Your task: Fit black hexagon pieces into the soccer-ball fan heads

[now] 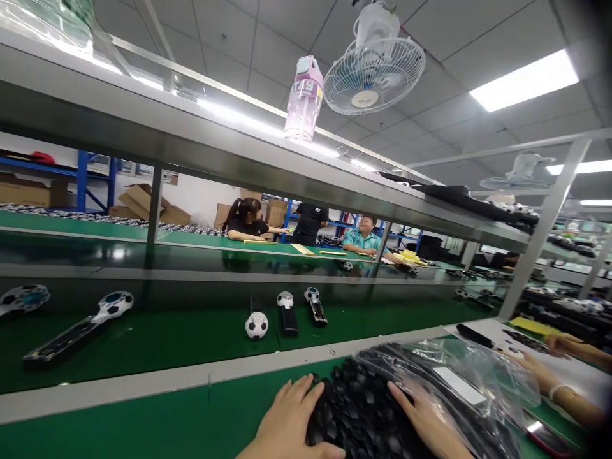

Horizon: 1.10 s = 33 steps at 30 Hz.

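Observation:
A heap of small black flat pieces (356, 408) lies on the green bench in front of me. My left hand (291, 417) rests against the heap's left side, fingers stretched out and the thumb low at its near edge. On the opposite side my right hand (428, 417) lies along the heap, its fingers extended and apart. Just beyond and to the right of it spreads a clear plastic bag (507, 376) with a white label (459, 384) and dark contents. The bag touches the heap, and neither hand grips anything visibly.
Past the metal rail, a green conveyor (191, 344) carries several football-headed devices, one a white-and-black ball piece (257, 325). A co-worker's hands (574, 350) are at the right. A phone (547, 437) lies near the bag. Overhead, a shelf (229, 140) holds a pink bottle (305, 99).

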Available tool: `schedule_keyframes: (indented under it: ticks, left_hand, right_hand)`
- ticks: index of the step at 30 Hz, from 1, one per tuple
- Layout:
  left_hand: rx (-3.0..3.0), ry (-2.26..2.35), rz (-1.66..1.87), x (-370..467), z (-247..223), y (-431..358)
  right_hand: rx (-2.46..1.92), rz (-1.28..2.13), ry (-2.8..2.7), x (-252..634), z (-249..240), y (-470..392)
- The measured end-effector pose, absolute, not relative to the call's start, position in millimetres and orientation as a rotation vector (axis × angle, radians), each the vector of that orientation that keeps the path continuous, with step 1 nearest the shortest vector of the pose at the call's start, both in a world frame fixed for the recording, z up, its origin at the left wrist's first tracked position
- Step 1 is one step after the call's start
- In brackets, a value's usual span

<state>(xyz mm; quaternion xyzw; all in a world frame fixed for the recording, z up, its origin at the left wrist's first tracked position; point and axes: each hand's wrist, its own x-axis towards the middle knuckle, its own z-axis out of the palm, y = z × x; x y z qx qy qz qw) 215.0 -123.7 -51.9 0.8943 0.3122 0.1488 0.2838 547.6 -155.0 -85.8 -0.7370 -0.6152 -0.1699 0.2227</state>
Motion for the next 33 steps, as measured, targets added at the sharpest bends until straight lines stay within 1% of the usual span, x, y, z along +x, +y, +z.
schedule_keyframes:
  ticks: [7,14,18,23,27,30,33]
  left_hand:
    - [2.416,0.82,0.458,214.7,-61.6,-122.4]
    - [2.535,0.777,0.456,215.6,-67.0,-121.8]
    - [2.578,0.811,0.471,218.4,-69.5,-125.5]
    - [2.62,0.886,0.621,217.8,-62.5,-139.9]
    - [2.599,1.0,0.605,202.7,-58.2,-150.4]
    - [2.561,1.111,0.598,186.2,-59.8,-155.4]
    - [2.536,1.195,0.618,175.1,-61.0,-159.6]
  right_hand:
    - [-1.852,-0.157,-1.946,494.7,-71.8,-178.4]
    - [-1.696,-0.262,-2.211,442.5,-63.0,-192.8]
    - [-1.63,-0.318,-2.253,411.9,-57.4,-193.6]
    - [-1.478,-0.24,-2.255,397.3,-66.6,-192.0]
    - [-1.373,-0.118,-2.243,387.6,-83.8,-185.5]
    - [-1.339,0.01,-2.24,378.0,-83.9,-169.8]
    - [-1.371,-0.076,-2.199,375.8,-73.6,-141.0]
